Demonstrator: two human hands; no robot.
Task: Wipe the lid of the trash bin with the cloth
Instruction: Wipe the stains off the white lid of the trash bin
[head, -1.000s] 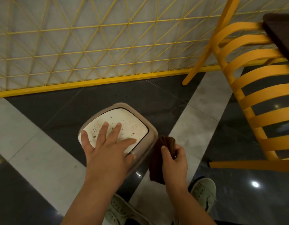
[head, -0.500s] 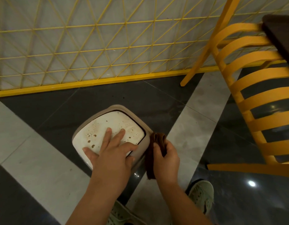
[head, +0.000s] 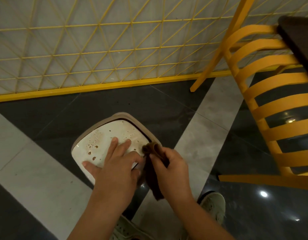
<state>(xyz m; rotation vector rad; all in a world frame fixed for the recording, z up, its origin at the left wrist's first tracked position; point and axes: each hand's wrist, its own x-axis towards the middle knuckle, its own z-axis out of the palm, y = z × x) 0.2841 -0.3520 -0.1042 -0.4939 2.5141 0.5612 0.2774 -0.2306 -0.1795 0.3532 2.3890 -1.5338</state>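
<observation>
Here, lines by label.

Lid: the white, brown-spotted swing lid (head: 104,141) sits tilted in the taupe plastic trash bin's (head: 132,118) square rim, on the floor in front of the person's feet.

Left hand: the left hand (head: 115,163) lies flat on the lid, fingers straight and spread, pressing and holding nothing.

Right hand: the right hand (head: 170,163) has its grip closed on the dark brown folded cloth (head: 152,163), whose top fold touches the lid's right edge while the tail hangs down the bin's side.

Risk, tipping: the lid looks hinged, so a hard press could swing it inward and drop the fingers into the bin.

Risk, smearing: the wet-looking brown drops could spread rather than lift if the bunched cloth meets them with little face.

Risk, coverage: the left hand covers part of the lid; spots under it would probably be missed.

Around: a yellow slatted wooden chair (head: 271,104) stands near on the right, a yellow wire-grid panel (head: 98,49) behind, a dark surface (head: 298,40) at the top right corner, and pale green shoes (head: 213,207) below.

In the way: nothing lies between cloth and lid except the left hand itself.
</observation>
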